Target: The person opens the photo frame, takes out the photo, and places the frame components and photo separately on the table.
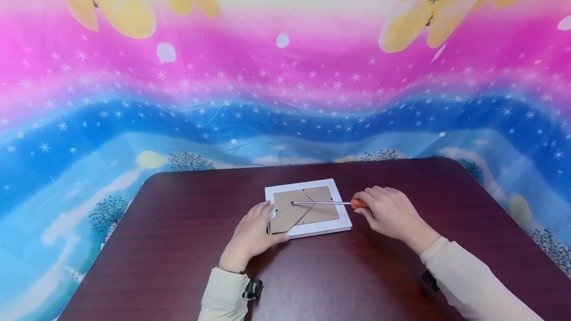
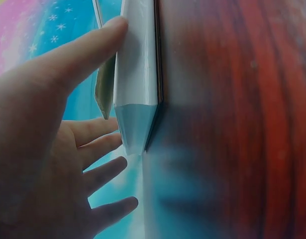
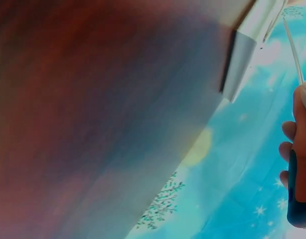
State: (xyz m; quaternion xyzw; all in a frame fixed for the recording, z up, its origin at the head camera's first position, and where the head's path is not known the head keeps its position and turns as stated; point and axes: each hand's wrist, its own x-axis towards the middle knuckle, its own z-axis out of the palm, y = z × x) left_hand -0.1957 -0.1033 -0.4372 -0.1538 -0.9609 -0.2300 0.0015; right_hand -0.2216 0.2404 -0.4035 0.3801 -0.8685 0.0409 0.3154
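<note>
Our right hand (image 1: 388,212) is closed around the handle of a screwdriver (image 1: 359,203), thumb laid along the orange grip in the right wrist view, where the handle's butt end shows black. Any lettering on that handle is too small for us to make out. The hand is palm down, its forearm slanting in from the lower right, and the metal shaft runs out leftward, nearly level. We cannot tell whether the tip touches the surface below it.

Our left hand (image 1: 252,234) holds nothing in its grasp: its fingers are straight and spread, lying along the left side of a white picture frame (image 1: 341,213), while the thumb touches the near edge. The frame lies face down between our two hands, just beside the left one. Within its border, under the shaft, is a tan backing board (image 1: 322,213), with small dark tabs around its edge. Near our left thumb, a tan stand flap (image 1: 285,223) tilts up from the back.

Behind the hands, pale sleeves (image 1: 473,271) cover both forearms, and a black device (image 1: 253,289) sits at the left wrist; its markings are too small to read. Beneath everything spreads a dark reddish table (image 1: 178,241). Beyond our hands hangs a printed cloth (image 1: 285,118), pink and blue, bearing snowflakes, trees and yellow-footed figures.
</note>
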